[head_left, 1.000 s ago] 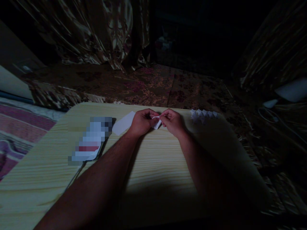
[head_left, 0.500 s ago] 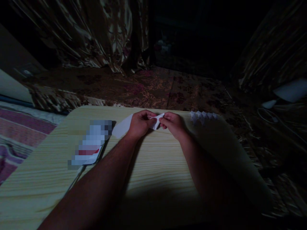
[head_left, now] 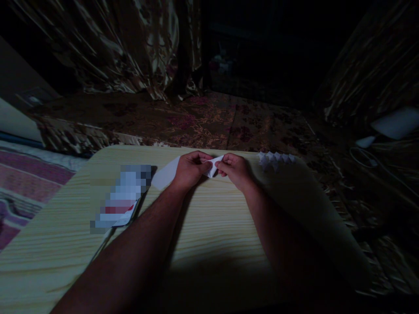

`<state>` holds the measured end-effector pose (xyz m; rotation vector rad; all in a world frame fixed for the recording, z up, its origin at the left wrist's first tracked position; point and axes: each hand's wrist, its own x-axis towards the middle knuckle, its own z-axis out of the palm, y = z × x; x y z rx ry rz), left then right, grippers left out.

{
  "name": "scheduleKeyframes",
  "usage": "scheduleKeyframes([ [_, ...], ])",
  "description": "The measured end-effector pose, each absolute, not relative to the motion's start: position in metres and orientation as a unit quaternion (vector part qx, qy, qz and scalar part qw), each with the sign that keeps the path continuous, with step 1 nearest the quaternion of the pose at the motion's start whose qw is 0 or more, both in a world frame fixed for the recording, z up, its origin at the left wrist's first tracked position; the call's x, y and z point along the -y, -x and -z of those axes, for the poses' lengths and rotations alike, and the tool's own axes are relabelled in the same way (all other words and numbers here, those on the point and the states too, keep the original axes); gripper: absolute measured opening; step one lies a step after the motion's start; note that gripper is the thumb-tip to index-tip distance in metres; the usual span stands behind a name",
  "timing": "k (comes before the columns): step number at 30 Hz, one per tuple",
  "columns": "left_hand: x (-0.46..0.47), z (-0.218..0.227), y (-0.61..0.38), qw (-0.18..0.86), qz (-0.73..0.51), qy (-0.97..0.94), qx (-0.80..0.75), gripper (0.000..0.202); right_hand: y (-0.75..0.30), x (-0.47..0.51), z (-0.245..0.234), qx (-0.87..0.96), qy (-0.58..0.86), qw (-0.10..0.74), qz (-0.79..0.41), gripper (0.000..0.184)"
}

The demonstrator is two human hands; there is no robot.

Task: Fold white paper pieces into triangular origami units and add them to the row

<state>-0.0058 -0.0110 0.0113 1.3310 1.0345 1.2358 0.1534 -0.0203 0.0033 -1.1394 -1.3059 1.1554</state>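
Near the far edge of the table, a small folded piece of white paper (head_left: 213, 168) is pinched between my two hands. My left hand (head_left: 193, 169) grips its left side with thumb and fingers. On the other side, my right hand (head_left: 233, 169) is closed on the right edge, thumb on top. The paper comes to a point at the upper right. A flat white sheet of paper (head_left: 164, 173) lies on the table, partly hidden behind my left hand. Off to the right stand several small folded paper pieces (head_left: 275, 158) in a cluster.
A phone-like device (head_left: 126, 196), blurred out, lies on the wooden table (head_left: 216, 226) at left with a cable (head_left: 100, 247) running toward me. A patterned cloth-covered ledge (head_left: 196, 117) borders the far side. A white lamp-like object (head_left: 396, 123) is at right.
Both hands keep their pinch on the folded paper, with only a tiny shift of the fingers. The whole view has moved very slightly.
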Motion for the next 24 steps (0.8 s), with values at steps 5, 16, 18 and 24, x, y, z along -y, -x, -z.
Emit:
scheduleKeyframes([
  [5, 0.0112, -0.0107, 0.0051, 0.499, -0.512, -0.555, -0.426, 0.024, -0.1517, 0.0211, -0.005, 0.538, 0.479, 0.507, -0.473, 0.019],
  [16, 0.0119, -0.0121, 0.0051, 0.495, -0.508, -0.559, -0.43, 0.022, -0.1498, 0.0207, -0.0044, 0.535, 0.48, 0.511, -0.471, 0.02],
  [18, 0.012, -0.0118, 0.0048, 0.495, -0.51, -0.559, -0.428, 0.021, -0.15, 0.0203, -0.0037, 0.537, 0.478, 0.512, -0.47, 0.02],
  [24, 0.011, -0.0112, 0.0051, 0.495, -0.508, -0.559, -0.43, 0.023, -0.15, 0.0203, -0.0033, 0.538, 0.481, 0.513, -0.465, 0.021],
])
